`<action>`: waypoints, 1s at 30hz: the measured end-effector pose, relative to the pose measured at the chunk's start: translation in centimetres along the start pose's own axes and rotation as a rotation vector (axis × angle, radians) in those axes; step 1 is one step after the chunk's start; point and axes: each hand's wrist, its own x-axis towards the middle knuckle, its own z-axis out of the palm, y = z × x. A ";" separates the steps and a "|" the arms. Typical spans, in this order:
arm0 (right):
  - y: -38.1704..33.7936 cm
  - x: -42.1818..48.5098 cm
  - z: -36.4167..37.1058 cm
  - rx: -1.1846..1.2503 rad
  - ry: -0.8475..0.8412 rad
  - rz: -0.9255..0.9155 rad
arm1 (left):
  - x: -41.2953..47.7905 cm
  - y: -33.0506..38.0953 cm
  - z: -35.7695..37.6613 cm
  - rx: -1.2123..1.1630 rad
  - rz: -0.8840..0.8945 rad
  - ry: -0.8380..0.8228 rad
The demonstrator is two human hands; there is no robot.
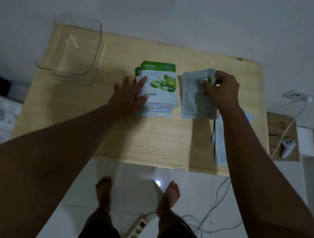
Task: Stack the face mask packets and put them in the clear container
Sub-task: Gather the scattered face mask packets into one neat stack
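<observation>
Left hand [133, 95]: flat and open on the stack [157, 90]
Right hand [223, 90]: grip closed on a grey packet [195, 98]
Container [73, 48]: on the counter [110, 132], far left

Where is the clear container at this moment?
In the head view the clear container sits empty on the far-left corner of the wooden table, apart from and left of the stack of face mask packets under the left hand.
</observation>
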 end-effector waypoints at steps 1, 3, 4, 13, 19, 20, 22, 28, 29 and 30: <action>-0.8 0.3 -0.2 -0.004 0.025 -0.037 | 0.0 0.1 -0.1 0.002 0.000 -0.007; -2.4 0.9 -0.3 -0.023 0.059 -0.091 | -0.1 0.1 -0.1 0.008 0.003 -0.019; -3.3 1.1 -0.1 -0.032 0.068 -0.097 | -0.1 0.1 -0.2 0.011 0.005 -0.020; -9.7 2.0 9.3 -0.019 -0.123 -0.035 | -0.4 -0.2 -0.1 0.001 0.044 0.018; -9.9 1.7 11.0 -0.095 -0.225 -0.114 | -0.3 -0.3 0.0 -0.004 0.033 0.020; -9.3 1.4 10.6 -0.100 -0.219 -0.151 | -0.3 -0.2 -0.1 -0.014 0.037 0.021; -7.6 0.7 10.0 -0.148 -0.194 -0.177 | -0.3 -0.1 -0.2 -0.026 0.048 0.011; -3.7 -1.8 10.8 -0.421 -0.344 -0.222 | -0.2 -0.2 -0.2 -0.084 0.010 0.025; -3.8 -2.2 10.8 -0.424 -0.336 -0.226 | -0.3 -0.1 -0.2 -0.091 0.015 0.032; -3.7 -2.4 11.0 -0.427 -0.319 -0.220 | -0.4 -0.1 -0.2 -0.087 0.027 0.034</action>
